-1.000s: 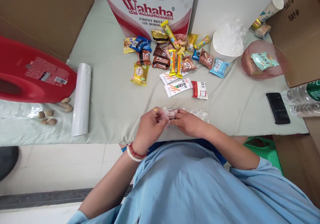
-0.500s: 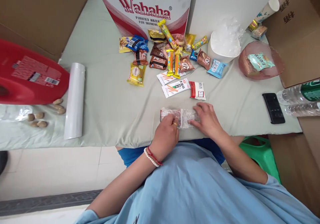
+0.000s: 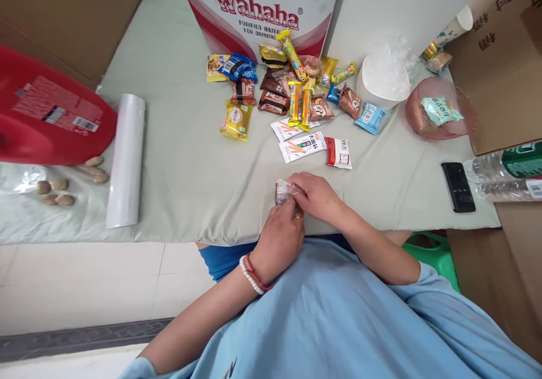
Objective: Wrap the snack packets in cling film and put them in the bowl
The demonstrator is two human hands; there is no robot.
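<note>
Near the table's front edge lies a crinkled clear plastic packet (image 3: pixel 281 191) with dark reddish contents, mostly covered by my hands. My left hand (image 3: pixel 281 229), wearing a ring and bracelets, is closed over its near side. From the right, my right hand (image 3: pixel 318 197) reaches across with bent fingers and grips the packet's clear plastic. The fingertips of both hands meet and partly hide each other. Just beyond lie two white snack packets (image 3: pixel 303 147) and a red and white packet (image 3: pixel 339 152).
A pile of wrapped snacks (image 3: pixel 275 101) lies before the Wahaha box (image 3: pixel 262 6). To the left are a white roll (image 3: pixel 126 161), a red jug (image 3: pixel 55 113) and several brown nuts (image 3: pixel 60 184). To the right are a white bowl (image 3: pixel 379 92), pink bowl (image 3: pixel 461 122), phone (image 3: pixel 458 187) and bottles (image 3: pixel 503 164).
My right hand has moved left to meet my left hand, and its fingers have closed. The clear right part of the packet, earlier spread flat, is now folded leftward.
</note>
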